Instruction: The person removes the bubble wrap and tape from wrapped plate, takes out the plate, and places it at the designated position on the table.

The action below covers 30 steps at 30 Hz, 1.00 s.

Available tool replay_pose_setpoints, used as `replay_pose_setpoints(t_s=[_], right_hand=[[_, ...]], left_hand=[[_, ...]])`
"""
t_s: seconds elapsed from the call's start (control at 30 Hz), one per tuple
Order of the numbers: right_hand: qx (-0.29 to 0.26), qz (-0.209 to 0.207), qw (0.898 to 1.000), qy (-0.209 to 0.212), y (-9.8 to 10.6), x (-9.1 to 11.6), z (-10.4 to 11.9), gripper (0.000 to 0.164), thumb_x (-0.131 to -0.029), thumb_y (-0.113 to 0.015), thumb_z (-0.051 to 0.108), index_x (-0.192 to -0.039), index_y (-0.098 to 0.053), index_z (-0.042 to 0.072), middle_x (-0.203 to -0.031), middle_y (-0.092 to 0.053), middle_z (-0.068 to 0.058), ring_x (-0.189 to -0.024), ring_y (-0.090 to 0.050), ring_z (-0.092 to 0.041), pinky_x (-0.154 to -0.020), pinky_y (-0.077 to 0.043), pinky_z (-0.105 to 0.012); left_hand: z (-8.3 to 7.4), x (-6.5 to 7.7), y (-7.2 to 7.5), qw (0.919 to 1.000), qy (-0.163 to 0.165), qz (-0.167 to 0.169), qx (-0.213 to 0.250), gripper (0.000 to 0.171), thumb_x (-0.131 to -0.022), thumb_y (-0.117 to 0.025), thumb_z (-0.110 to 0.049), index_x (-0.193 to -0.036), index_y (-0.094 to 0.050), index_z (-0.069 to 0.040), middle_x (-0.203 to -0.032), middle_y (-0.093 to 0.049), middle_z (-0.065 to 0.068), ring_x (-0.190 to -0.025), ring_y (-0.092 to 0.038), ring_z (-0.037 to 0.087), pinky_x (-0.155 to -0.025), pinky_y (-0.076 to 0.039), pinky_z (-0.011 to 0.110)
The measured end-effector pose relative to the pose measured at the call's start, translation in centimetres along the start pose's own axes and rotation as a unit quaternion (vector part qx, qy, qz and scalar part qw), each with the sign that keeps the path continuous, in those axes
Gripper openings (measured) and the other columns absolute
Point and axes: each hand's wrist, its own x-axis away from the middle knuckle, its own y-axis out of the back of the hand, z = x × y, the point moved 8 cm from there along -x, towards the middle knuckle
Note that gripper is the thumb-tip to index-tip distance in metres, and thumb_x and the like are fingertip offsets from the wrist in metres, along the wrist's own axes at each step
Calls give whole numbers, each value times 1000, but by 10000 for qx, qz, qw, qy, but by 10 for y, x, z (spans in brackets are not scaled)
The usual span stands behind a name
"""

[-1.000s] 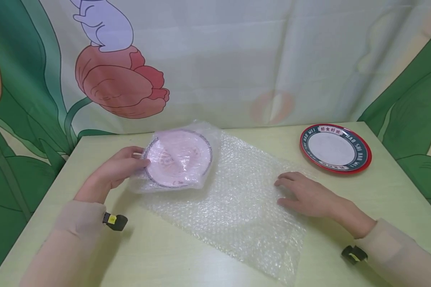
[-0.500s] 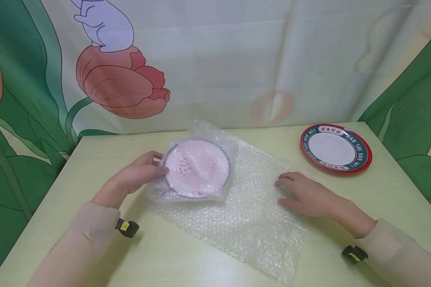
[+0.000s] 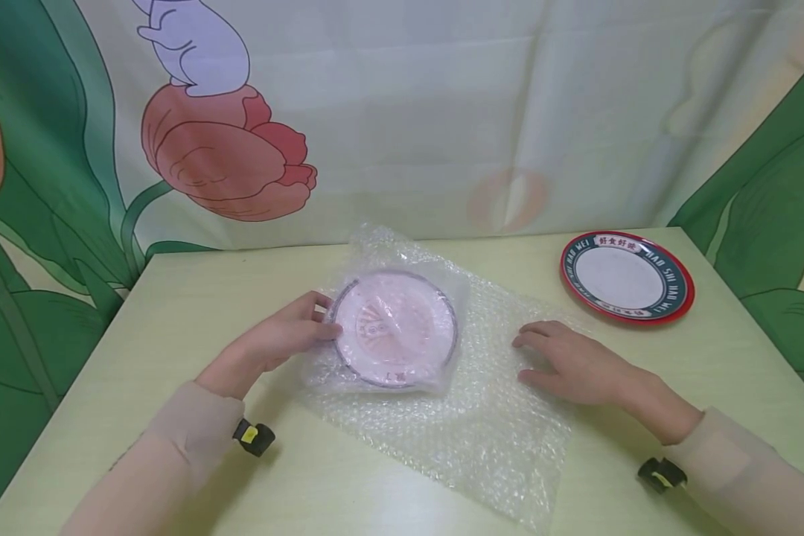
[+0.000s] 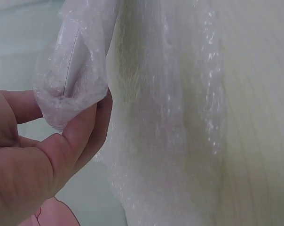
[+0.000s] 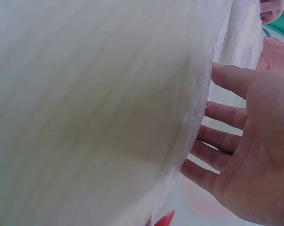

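Observation:
My left hand [image 3: 288, 331] pinches the left edge of a round plate [image 3: 397, 327] wrapped in clear bubble wrap, thumb on top. Through the wrap show a white face, a dark rim band and a reddish print. In the left wrist view the wrapped edge [image 4: 74, 70] sits between thumb and fingers. The plate is over the left part of a flat bubble wrap sheet [image 3: 502, 432], which lies slantwise on the table. On the sheet's right part rests my right hand [image 3: 572, 361], fingers spread and relaxed. Its fingertips touch the sheet in the right wrist view.
At the back right of the pale table [image 3: 141, 320] lies a plate [image 3: 619, 275] with a white middle, a dark lettered band and a red rim; more red edge shows beneath it. A printed cloth [image 3: 388, 134] with flowers and a rabbit hangs behind the table.
My left hand has carried the wrapped plate rightward and toward me, from the sheet's left corner further over the sheet. My right hand has stayed in place.

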Motion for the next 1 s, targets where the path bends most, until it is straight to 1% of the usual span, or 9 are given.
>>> replay_pose_setpoints(t_s=[0.13,0.27,0.5,0.63,0.8,0.9,1.0], right_hand=[[-39,13,10000,-40,0,0,0,43,-97,-72,28,-132,-63,4,-141,-56,-18,-134,-48,-38,-111,-38,-55],[-51,-15,10000,-16,1,0,0,43,-97,-72,27,-132,-63,4,-140,-56,-18,-134,-48,-38,-111,-39,-55],[-119,95,9998,-102,0,0,-1,44,-97,-71,28,-133,-63,5,-142,-55,-17,-135,-47,-38,-112,-38,-55],[-121,130,9997,-144,0,0,-1,44,-97,-71,28,-134,-63,5,-142,-55,-17,-135,-47,-39,-112,-38,-55],[-149,75,9999,-42,2,1,1,43,-97,-71,27,-133,-63,5,-141,-56,-18,-134,-48,-39,-111,-39,-55],[-149,46,9999,40,3,1,4,42,-98,-71,28,-132,-64,5,-139,-56,-18,-133,-49,-39,-110,-39,-56],[-129,65,9999,18,2,1,3,42,-98,-71,27,-132,-64,5,-140,-56,-18,-133,-49,-39,-110,-40,-55]], left_hand=[[-3,1,-7,9999,-53,22,103,51,-103,-57,-8,-143,-30,7,-129,-51,26,-109,-56,30,-99,-44,42],[-4,0,-14,9999,-37,73,139,51,-103,-57,-9,-143,-30,7,-129,-51,26,-109,-56,30,-100,-44,44],[-6,0,-21,10000,89,34,-7,53,-103,-60,-13,-144,-32,6,-134,-49,26,-115,-53,32,-104,-42,46],[-5,-1,-22,9999,84,32,-122,53,-103,-60,-14,-144,-33,5,-135,-48,26,-117,-52,33,-105,-43,47],[-8,0,-22,9982,-88,-36,-584,52,-102,-62,-17,-140,-37,6,-131,-50,25,-114,-53,33,-101,-44,49],[-11,1,-21,9947,-170,-134,-1007,49,-100,-64,-21,-135,-42,7,-122,-54,20,-107,-53,31,-94,-46,45],[-11,0,-20,9919,-194,-186,-1238,48,-99,-67,-22,-131,-47,8,-115,-56,17,-99,-55,27,-85,-49,39]])
